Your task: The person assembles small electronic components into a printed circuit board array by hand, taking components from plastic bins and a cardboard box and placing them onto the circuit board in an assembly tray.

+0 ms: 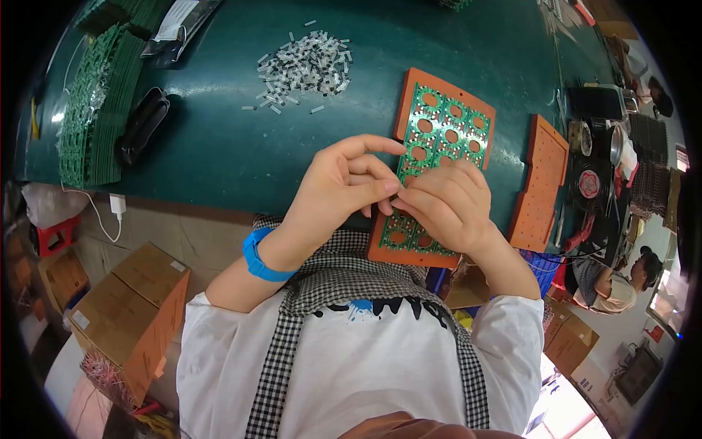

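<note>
My left hand is at the near edge of the green circuit board panel, its index finger stretched over it and its thumb bent in against the fingers. Fingertip to fingertip with it, my right hand is curled in a pinch over the panel's lower part. Whatever the two pinches hold is too small or hidden to make out. The panel, with rows of round openings, lies in an orange-brown tray. Beyond my left hand, a loose heap of small pale strip-like parts rests on the dark green table.
Stacked green circuit boards stand at the left, beside a black open case and a dark bag. A second orange-brown tray lies at the right. Cardboard boxes sit on the floor. Another person is at far right.
</note>
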### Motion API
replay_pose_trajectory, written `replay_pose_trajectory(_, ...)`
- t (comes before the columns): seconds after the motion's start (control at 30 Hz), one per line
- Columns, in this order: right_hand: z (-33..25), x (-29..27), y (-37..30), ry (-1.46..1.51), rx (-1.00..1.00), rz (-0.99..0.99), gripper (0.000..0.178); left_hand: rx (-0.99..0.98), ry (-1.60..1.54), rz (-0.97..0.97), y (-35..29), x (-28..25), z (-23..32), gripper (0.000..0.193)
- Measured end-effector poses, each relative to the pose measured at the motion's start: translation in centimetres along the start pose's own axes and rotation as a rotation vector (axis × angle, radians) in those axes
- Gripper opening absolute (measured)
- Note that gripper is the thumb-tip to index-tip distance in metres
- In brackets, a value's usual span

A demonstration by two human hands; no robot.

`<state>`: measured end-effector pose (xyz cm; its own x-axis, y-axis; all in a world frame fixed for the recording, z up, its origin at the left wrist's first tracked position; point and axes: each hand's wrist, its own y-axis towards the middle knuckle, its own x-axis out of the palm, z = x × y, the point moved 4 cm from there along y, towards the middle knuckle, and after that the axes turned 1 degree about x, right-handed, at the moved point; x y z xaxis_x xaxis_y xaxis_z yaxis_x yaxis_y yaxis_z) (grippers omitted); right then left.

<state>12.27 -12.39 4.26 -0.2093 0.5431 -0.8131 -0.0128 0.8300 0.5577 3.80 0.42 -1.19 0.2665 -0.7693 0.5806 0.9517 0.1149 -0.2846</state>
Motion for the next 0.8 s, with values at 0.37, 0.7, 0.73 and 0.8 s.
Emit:
replay_pose_trajectory(0.37,1.0,-0.3,-0.7,0.23,0.328,-0.007,0.025,-0.001,0.077,-0.035,0.6,0.9,0.5,0.033)
replay_pose_trajectory(0.7,1.0,-0.9,-0.9,0.427,0.161,-0.109,0.023,-0.093,0.14,-0.211,0.5,1.5,-0.9,0.036)
replay_pose_trajectory(0.73,1.2,-0.7,-1.1,0.494,0.234,-0.097,0.022,-0.065,0.117,-0.223,0.5,1.6,-1.1,0.037)
replay_pose_trajectory(0.8,1.4,-0.6,-1.2,0.563,0.306,-0.086,0.021,-0.037,0.094,-0.233,0.2,1.9,-1.2,0.037)
